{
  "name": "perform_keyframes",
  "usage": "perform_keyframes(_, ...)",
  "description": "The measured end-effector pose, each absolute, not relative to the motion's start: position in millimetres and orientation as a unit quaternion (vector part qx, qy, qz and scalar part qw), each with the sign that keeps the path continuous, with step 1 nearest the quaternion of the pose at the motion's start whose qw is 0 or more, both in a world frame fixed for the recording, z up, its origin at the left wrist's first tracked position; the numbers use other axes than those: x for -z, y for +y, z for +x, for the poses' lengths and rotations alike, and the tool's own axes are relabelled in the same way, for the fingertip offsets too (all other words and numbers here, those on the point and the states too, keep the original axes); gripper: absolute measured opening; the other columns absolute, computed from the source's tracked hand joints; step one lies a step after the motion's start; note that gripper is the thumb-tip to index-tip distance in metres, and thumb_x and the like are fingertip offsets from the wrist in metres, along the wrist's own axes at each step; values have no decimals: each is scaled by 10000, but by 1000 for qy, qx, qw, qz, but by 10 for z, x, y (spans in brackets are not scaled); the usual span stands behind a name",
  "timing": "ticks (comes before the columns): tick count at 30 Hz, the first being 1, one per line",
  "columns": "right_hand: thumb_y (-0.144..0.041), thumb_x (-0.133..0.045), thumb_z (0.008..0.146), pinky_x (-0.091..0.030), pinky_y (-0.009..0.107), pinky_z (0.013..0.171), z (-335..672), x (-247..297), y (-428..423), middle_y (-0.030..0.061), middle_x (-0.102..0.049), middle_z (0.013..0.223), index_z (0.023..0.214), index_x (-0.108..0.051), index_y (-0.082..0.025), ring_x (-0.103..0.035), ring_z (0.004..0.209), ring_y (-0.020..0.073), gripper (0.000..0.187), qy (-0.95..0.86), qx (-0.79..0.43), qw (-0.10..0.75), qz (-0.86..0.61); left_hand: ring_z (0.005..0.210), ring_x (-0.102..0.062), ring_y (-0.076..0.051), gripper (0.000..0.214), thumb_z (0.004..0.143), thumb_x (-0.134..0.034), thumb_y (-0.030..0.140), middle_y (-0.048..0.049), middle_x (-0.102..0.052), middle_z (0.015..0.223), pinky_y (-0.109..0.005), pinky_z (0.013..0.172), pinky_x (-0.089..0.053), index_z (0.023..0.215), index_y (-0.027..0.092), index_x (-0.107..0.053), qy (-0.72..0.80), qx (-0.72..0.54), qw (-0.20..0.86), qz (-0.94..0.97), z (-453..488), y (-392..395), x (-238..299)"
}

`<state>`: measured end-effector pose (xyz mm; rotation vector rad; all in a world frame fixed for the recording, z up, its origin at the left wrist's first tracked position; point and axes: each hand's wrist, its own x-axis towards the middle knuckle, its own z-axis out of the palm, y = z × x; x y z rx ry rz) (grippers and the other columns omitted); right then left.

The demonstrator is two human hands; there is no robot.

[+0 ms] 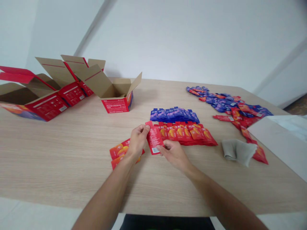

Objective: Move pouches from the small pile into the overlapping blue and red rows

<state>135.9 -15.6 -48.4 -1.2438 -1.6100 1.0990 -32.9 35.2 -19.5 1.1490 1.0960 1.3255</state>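
A red sachet [153, 138] is held between both hands over the wooden table [72, 153], its white barcode side up. My left hand [137, 140] pinches its top left corner. My right hand [173, 152] grips its lower right edge. Under my left hand lie two red and orange sachets [117, 150]. Just behind the hands, a row of red sachets [189, 132] overlaps side by side, with a row of blue sachets [174, 114] beyond it.
An open red carton [117, 99] stands at the back centre, several more open cartons [48, 92] at the back left. A loose heap of blue and red sachets [230, 105] lies at the right, with a grey folded cloth [236, 150] and a white sheet [280, 140].
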Motion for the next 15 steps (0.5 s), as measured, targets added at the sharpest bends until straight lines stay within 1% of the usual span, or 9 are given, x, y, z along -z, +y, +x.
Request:
perform_keyframes(4, -406, -621, 899, -363, 211, 503, 1293, 475, -204, 10, -669, 644, 694, -649, -172, -569, 550, 128, 312, -624, -435, 401, -510, 536, -412, -95, 376, 884, -602, 503, 47, -517, 602, -217, 529, -346, 699, 184, -532, 494, -561, 456, 483, -261, 280, 181)
perform_keyframes(7, -380, -628, 898, -368, 203, 455, 1302, 419, -232, 11, -681, 618, 695, -666, -179, -558, 477, 122, 288, -594, -444, 402, -538, 548, -418, -102, 391, 916, -555, 511, 46, -498, 603, -222, 531, -347, 696, 189, -520, 503, -550, 418, 519, -226, 245, 141)
perform_keyframes(9, -381, -635, 902, -365, 204, 423, 1337, 394, -240, 6, -675, 599, 688, -665, -183, -541, 431, 121, 293, -576, -443, 403, -556, 589, -465, -113, 392, 931, -530, 524, 32, -533, 651, -228, 558, -372, 728, 189, -541, 511, -536, 384, 552, -217, 242, 124)
perform_keyframes(10, -385, -635, 909, -363, 207, 415, 1357, 394, -241, 5, -671, 591, 680, -661, -185, -538, 420, 122, 305, -573, -432, 405, -566, 623, -498, -121, 374, 928, -535, 529, 22, -565, 699, -233, 585, -393, 775, 189, -562, 520, -533, 359, 563, -213, 241, 120)
perform_keyframes(11, -388, -634, 918, -366, 210, 417, 1377, 402, -241, 4, -664, 583, 669, -654, -187, -542, 422, 124, 320, -579, -407, 409, -576, 660, -530, -129, 353, 917, -554, 534, 12, -597, 756, -240, 615, -415, 840, 190, -578, 532, -532, 331, 570, -206, 235, 117)
perform_keyframes(13, -374, -625, 940, -402, 223, 468, 1405, 438, -242, 10, -654, 591, 656, -639, -192, -571, 475, 138, 338, -617, -313, 423, -585, 703, -571, -144, 355, 874, -616, 542, 0, -632, 832, -258, 659, -440, 950, 198, -574, 561, -522, 279, 578, -177, 205, 115)
perform_keyframes(15, -311, -577, 975, -468, 254, 582, 1408, 471, -256, 34, -669, 666, 706, -651, -192, -620, 595, 168, 303, -675, -195, 433, -565, 694, -589, -158, 384, 822, -674, 552, 2, -643, 811, -268, 651, -442, 950, 207, -565, 582, -486, 264, 596, -125, 150, 112)
